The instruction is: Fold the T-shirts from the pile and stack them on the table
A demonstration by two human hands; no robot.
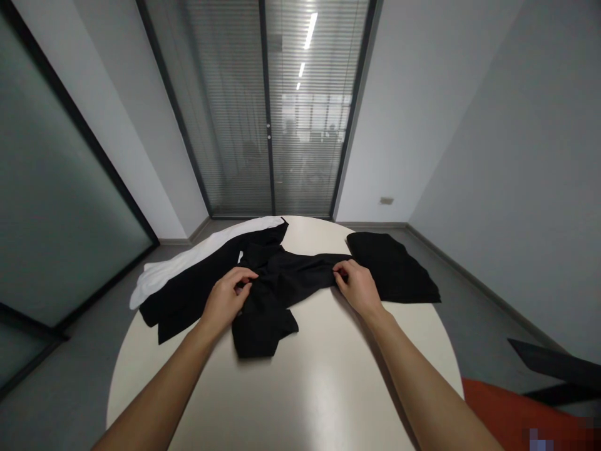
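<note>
A crumpled black garment (277, 294) lies in the middle of a round white table (323, 376). My left hand (228, 299) pinches its fabric on the left side, fingers curled into the cloth. My right hand (357, 287) pinches the garment's right end, near a folded black garment (392, 266) at the table's right edge. Another black garment (197, 288) spreads to the left, partly over a white garment (188, 257) that hangs past the table's far left rim.
An orange chair seat (511, 419) sits at the lower right, with a dark chair part (554, 363) above it. Glass walls and a blinded glass door (267, 113) enclose the small room. Grey floor surrounds the table.
</note>
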